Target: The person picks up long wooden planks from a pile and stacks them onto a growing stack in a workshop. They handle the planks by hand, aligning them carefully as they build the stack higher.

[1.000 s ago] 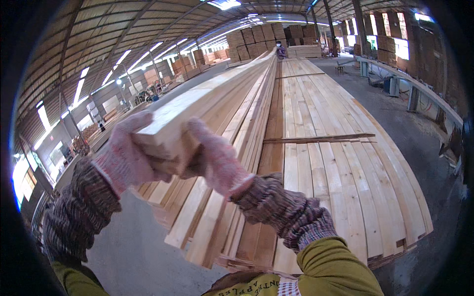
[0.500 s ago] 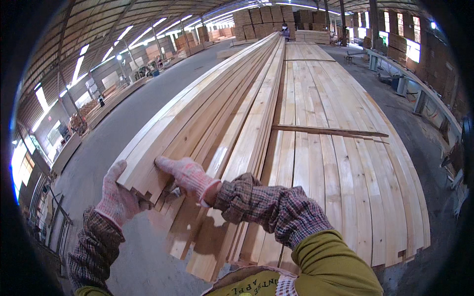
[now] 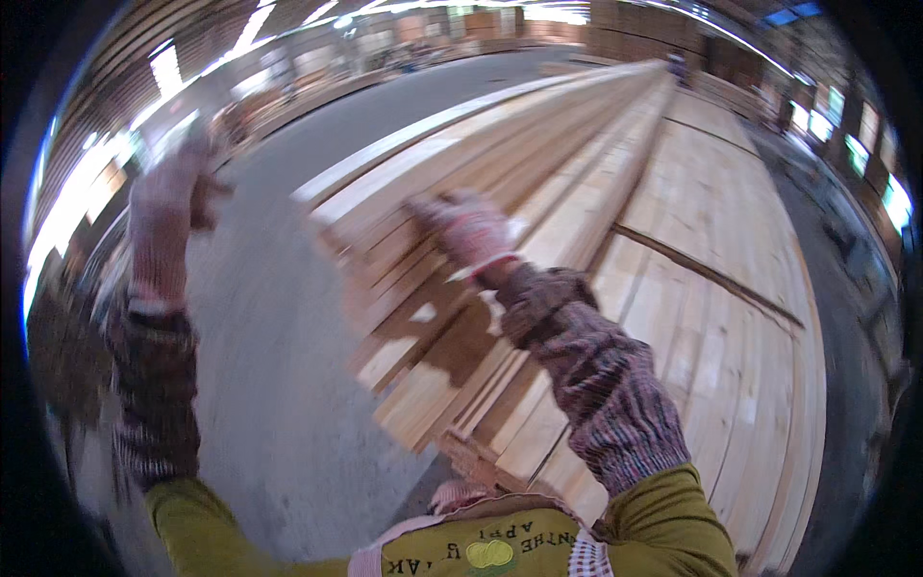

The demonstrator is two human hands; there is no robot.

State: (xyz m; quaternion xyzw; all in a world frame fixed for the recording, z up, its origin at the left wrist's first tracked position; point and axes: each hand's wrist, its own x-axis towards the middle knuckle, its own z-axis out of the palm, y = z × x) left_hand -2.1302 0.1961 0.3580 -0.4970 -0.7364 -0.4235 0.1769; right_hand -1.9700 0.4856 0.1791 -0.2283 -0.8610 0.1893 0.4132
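Long pale wooden boards stand on edge side by side in a raised bundle, running away from me. My left hand, in a pinkish knit glove, is raised to the left of the bundle, apart from it. Its fingers are blurred but spread from the thumb, with nothing between them. Over the near part of the bundle lies my right hand, gloved the same way and seemingly touching the boards. Motion smears its fingers, so their grip is unclear. The near board ends are uneven and partly blurred.
A wide layer of flat boards extends to the right, crossed by a thin dark strip. Grey concrete floor lies on the left. A person stands at the far end, before stacked timber.
My left hand has let go of the outermost board's end and risen away to the left. My right hand has shifted along the bundle. The whole view has swung left.
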